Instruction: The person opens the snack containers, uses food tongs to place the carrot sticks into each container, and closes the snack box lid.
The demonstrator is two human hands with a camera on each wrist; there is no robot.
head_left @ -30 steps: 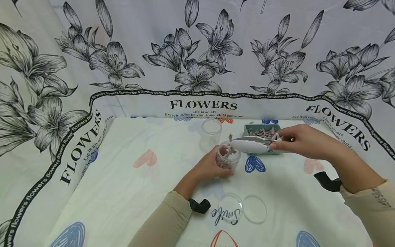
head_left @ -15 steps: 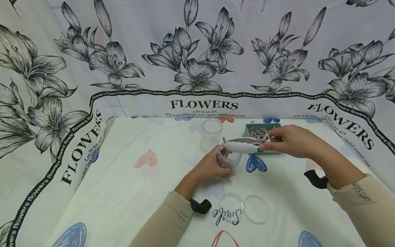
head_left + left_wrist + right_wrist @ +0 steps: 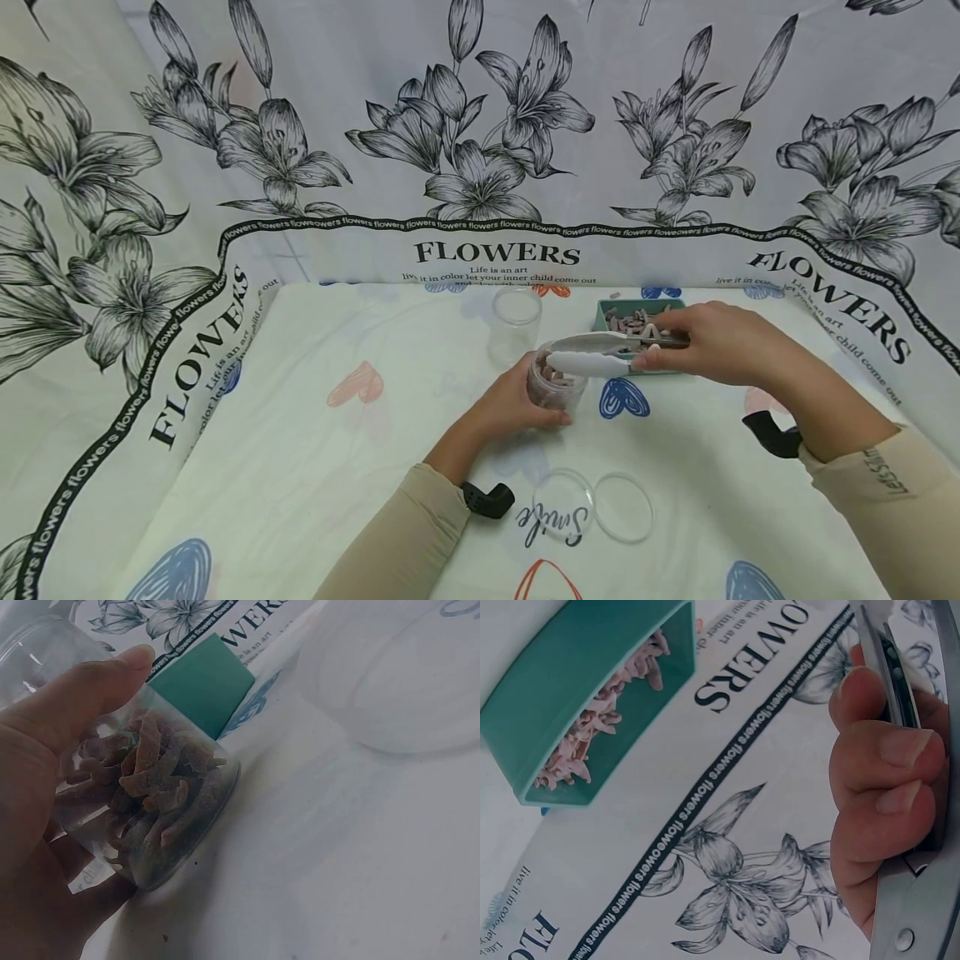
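Note:
My left hand (image 3: 513,402) grips a clear plastic jar (image 3: 557,398), fingers and thumb around its side. In the left wrist view, crinkled brownish strips (image 3: 154,772) fill the jar's lower part. My right hand (image 3: 727,346) holds metal tongs with white scalloped tips (image 3: 588,364), reaching over the jar's mouth from the right. The tips stand slightly apart and no strip shows between them. Behind the tongs sits a teal box (image 3: 602,317) of similar pinkish-brown strips, partly hidden by my right hand. The right wrist view shows those strips (image 3: 592,724) inside it.
Another clear jar (image 3: 516,329) stands behind the held one. Toward me on the patterned cloth lie a clear round lid (image 3: 562,473) and a clear ring-shaped lid (image 3: 624,477). A small loose piece (image 3: 615,296) lies behind the teal box. A flower-printed curtain (image 3: 480,125) rises at the back.
The tongs have moved left over the jar. The strips earlier at their tips are no longer there; pieces now show inside the jar's mouth. My left hand has stayed in place.

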